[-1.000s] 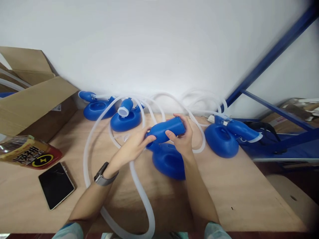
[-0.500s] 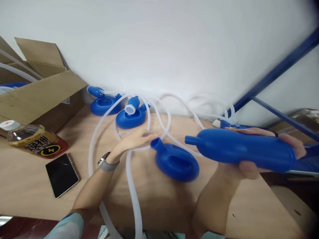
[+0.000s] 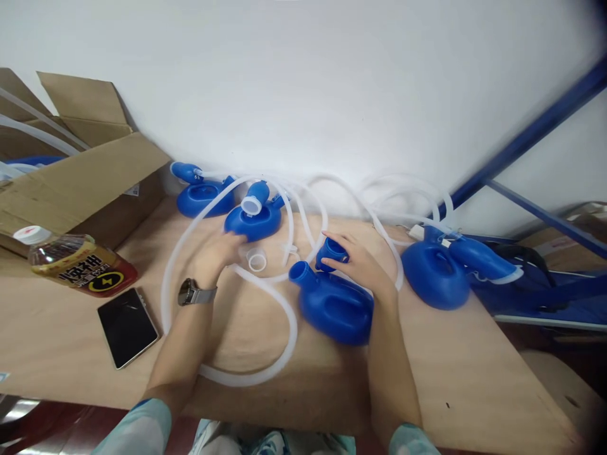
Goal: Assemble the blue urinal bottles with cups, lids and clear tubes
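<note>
My right hand [image 3: 358, 262] has its thumb and fingers around a blue urinal funnel [image 3: 331, 254], a hollow tapered piece seen nearly end-on. It is just behind the neck of a blue urinal bottle [image 3: 334, 309] with a moulded handle, which lies on the table under my forearm. My left hand [image 3: 220, 253], wearing a watch, is bent low beside a clear hose [image 3: 284, 309]; its fingers are blurred, and I cannot tell whether they grip the hose. A white ring [image 3: 257, 260] and a small white connector [image 3: 291, 250] lie between my hands.
More blue urinal bottles stand at the back [image 3: 203, 199], behind my left hand [image 3: 253, 221] and at the right [image 3: 436, 272], with looping hoses. On the left are an open cardboard box [image 3: 85, 183], a drink bottle [image 3: 90, 265] and a phone [image 3: 128, 328]. A blue metal frame [image 3: 531, 129] borders the right.
My right hand has brought the funnel from the right to behind the bottle's neck. My left hand has drawn back leftward, and the hose now curves across the table.
</note>
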Available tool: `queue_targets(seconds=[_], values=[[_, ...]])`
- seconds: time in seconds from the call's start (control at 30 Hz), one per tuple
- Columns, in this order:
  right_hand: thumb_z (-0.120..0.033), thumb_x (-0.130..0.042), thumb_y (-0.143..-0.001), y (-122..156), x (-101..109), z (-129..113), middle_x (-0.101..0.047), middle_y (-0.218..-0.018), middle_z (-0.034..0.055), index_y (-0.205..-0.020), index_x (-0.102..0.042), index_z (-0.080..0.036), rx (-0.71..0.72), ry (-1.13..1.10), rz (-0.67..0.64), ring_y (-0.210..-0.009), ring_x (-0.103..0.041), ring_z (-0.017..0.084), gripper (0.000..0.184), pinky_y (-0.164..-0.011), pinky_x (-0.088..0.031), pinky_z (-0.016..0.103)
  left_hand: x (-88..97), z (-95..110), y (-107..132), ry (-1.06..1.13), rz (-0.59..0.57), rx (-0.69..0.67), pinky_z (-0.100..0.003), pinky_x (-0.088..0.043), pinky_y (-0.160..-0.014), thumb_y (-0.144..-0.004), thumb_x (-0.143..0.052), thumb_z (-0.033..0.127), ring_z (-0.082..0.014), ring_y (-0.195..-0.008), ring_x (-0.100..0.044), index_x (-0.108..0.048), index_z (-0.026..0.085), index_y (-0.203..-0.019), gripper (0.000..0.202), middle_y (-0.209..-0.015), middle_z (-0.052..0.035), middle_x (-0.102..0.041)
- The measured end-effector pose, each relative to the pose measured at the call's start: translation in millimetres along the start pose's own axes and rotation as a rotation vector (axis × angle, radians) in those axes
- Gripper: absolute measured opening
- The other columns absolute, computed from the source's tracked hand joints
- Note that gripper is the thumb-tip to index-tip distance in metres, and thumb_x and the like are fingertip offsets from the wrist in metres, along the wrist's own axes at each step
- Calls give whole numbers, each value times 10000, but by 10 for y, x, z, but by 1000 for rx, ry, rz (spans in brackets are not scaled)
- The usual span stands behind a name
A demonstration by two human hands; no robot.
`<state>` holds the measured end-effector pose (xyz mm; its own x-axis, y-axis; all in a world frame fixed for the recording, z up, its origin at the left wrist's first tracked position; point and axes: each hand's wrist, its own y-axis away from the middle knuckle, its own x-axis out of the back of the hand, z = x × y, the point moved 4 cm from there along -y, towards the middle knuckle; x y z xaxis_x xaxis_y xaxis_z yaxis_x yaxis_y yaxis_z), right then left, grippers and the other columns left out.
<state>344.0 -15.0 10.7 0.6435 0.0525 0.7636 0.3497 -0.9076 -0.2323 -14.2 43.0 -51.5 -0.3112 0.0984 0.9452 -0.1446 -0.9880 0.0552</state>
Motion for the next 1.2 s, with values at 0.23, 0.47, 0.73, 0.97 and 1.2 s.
queue_targets(seconds=[0.23, 0.47, 0.73, 0.97, 1.2], values=[[-430, -659, -982, 95, -161, 317, -637, -1372, 85, -1607, -470, -377, -130, 71, -123, -1200, -689, 303, 655, -1083, -560, 492, -580, 424, -98, -24, -114, -143, -389, -517, -852, -773, -678, 150, -308, -934, -703, -776, 272, -1064, 329, -1013, -102, -740], [-587, -591, -996, 355, -132, 578, -401, -1644, 121, -1613, -453, -339, -225, -54, -20, -1516, -459, 334, 679, -1201, -475, 530, -541, 427, -50, -66, -78, -231, -407, -500, -842, -852, -594, 101, -312, -932, -688, -761, 227, -1059, 294, -1040, -129, -714], [-664, -571, -973, 859, -61, 1202, -583, -1518, 123, -1503, -587, -329, -321, -157, 117, -1487, -503, 334, 628, -1231, -435, 548, -56, 433, 12, 24, 134, -362, -446, -483, -1089, -931, -689, 360, -339, -1273, -593, -609, 220, -1354, 453, -1346, -139, -640], [-719, -566, -949, 934, -210, 1520, -519, -1583, 170, -1559, -514, -276, -414, -191, 329, -1476, -504, 365, 756, -1226, -417, 591, -33, 709, 24, 281, 180, -450, -530, -387, -1214, -904, -715, 279, -377, -1457, -488, -647, 224, -1318, 423, -1504, -158, -590], [-769, -610, -882, 864, -248, 1413, -596, -1453, 188, -1454, -622, -248, -464, -284, 348, -1301, -639, 363, 774, -1104, -530, 587, -412, 623, -208, 516, 19, -236, -361, -554, -891, -768, -814, 601, -295, -986, -738, -716, 230, -1074, 491, -1020, -79, -786]])
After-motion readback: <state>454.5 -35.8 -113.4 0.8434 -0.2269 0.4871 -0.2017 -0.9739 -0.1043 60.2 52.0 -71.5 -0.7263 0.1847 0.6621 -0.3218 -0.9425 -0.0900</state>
